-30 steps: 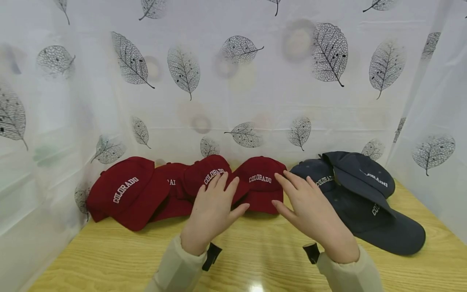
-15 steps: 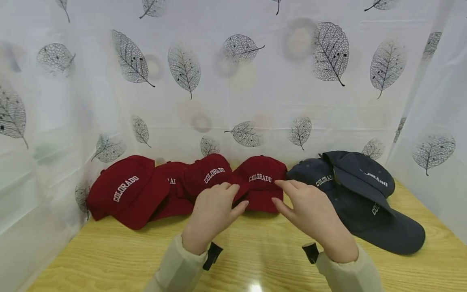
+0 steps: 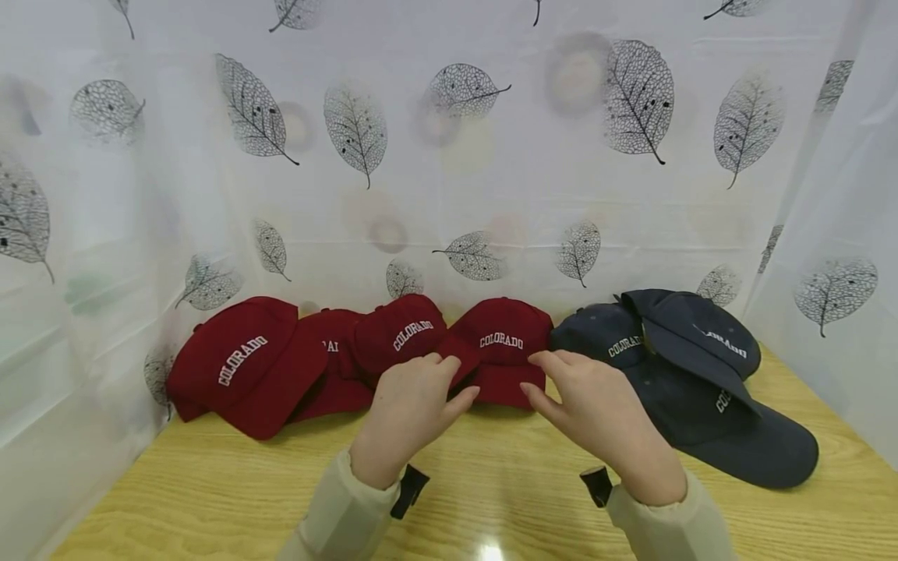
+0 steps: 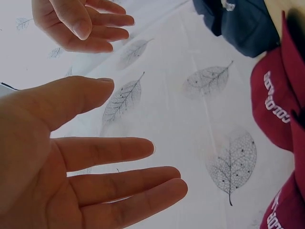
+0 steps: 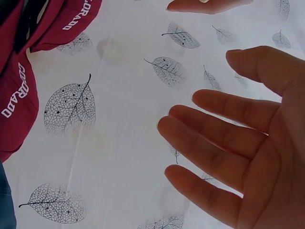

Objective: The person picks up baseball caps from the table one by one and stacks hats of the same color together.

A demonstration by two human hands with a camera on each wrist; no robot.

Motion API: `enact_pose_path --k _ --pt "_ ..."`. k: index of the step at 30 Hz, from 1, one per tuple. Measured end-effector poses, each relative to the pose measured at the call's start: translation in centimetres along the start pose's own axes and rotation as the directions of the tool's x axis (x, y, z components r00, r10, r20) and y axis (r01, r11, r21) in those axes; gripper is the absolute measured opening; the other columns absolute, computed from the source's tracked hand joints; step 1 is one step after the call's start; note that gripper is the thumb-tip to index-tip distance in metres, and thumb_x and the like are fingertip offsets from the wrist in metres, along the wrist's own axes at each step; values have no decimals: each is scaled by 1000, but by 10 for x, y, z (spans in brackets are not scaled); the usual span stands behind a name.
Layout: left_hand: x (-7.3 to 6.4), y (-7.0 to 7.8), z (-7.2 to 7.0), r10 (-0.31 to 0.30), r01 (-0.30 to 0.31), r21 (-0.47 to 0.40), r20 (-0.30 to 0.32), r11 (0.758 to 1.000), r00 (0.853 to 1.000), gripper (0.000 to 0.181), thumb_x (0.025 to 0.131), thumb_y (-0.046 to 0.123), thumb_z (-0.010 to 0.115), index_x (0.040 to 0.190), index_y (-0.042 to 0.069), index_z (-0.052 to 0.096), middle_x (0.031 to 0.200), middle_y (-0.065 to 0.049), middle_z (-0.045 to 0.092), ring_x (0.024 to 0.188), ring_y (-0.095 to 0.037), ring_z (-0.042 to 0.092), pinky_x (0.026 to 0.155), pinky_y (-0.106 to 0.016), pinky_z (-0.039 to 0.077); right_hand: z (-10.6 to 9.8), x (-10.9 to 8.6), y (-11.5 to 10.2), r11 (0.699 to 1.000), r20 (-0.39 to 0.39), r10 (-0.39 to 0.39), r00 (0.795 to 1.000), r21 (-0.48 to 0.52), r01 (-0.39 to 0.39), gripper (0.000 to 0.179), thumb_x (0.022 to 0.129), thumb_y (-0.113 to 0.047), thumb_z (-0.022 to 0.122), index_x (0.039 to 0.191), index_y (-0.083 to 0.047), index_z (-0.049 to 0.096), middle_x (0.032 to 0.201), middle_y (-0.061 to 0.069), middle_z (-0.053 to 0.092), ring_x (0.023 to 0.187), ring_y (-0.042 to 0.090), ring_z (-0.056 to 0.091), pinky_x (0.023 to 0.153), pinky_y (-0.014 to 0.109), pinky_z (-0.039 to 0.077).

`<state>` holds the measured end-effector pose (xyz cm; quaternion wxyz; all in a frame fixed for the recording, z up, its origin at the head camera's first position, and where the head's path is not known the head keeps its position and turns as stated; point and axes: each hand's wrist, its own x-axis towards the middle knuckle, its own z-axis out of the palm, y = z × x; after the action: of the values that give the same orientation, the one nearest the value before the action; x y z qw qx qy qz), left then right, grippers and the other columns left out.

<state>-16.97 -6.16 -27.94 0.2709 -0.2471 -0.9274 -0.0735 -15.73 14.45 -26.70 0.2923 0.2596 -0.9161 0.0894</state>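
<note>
My left hand (image 3: 407, 413) hovers in front of the red caps with nothing in it; in the left wrist view its fingers (image 4: 124, 188) are extended and spread. Facing it, my right hand (image 3: 596, 405) is likewise bare, its fingers (image 5: 214, 152) loosely straight in the right wrist view. Beyond the gap between the hands sits a red cap (image 3: 508, 351) lettered COLORADO. Farther left are more red caps, among them one at the end (image 3: 238, 358) and another (image 3: 400, 335) partly behind my left hand. Dark navy caps (image 3: 701, 335) lie piled to the right, beyond my right hand.
A wood-grain table (image 3: 484, 483) carries all the caps, which stand in a row along its back. White curtain (image 3: 491, 179) printed with dark leaves closes off the back and both sides. A navy brim (image 3: 779, 452) juts forward at the right.
Over the past second the fingers of both hands have bent downward from a raised, outstretched pose. The forearms and caps have stayed nearly in place; the view has shifted very slightly.
</note>
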Motion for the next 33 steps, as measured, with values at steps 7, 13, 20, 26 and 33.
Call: enact_pose_path --k 7,13,20,26,33 --pt "0 0 0 1 -1 -7 8 1000 1000 32 77 39 65 65 14 49 54 3 38 48 -13 45 37 -22 29 0 0 -1 1000 -2 -3 1000 -5 3 24 73 -21 71 89 -6 62 78 3 62 57 10 51 53 27 46" --pt "1 -3 5 5 -4 -16 23 1000 1000 31 77 39 65 67 13 51 54 3 39 49 -13 47 38 -23 32 0 0 -1 1000 -18 -14 1000 -5 14 23 73 -20 71 89 -6 62 77 3 61 56 10 51 53 27 46" --pt "5 -11 15 -33 33 -16 -15 999 999 28 75 36 67 68 13 53 57 2 42 51 -14 49 39 -25 35 1 1 -2 1000 -19 -16 1000 -10 16 22 73 -20 71 87 -6 63 76 2 61 57 10 51 53 27 46" --pt "8 -22 26 -71 71 -23 -19 997 997 25 75 32 68 71 11 56 61 1 47 53 -17 52 41 -28 38 3 1 -3 1000 -5 -12 1000 -7 12 22 73 -21 71 87 -7 63 75 1 61 58 10 51 54 27 46" --pt "10 -33 37 -135 137 -30 56 990 989 21 76 28 67 77 9 59 68 -1 53 61 -19 56 46 -31 42 4 1 -5 1000 16 -5 1000 -12 5 20 73 -22 70 85 -8 63 76 1 61 58 10 51 55 28 46"
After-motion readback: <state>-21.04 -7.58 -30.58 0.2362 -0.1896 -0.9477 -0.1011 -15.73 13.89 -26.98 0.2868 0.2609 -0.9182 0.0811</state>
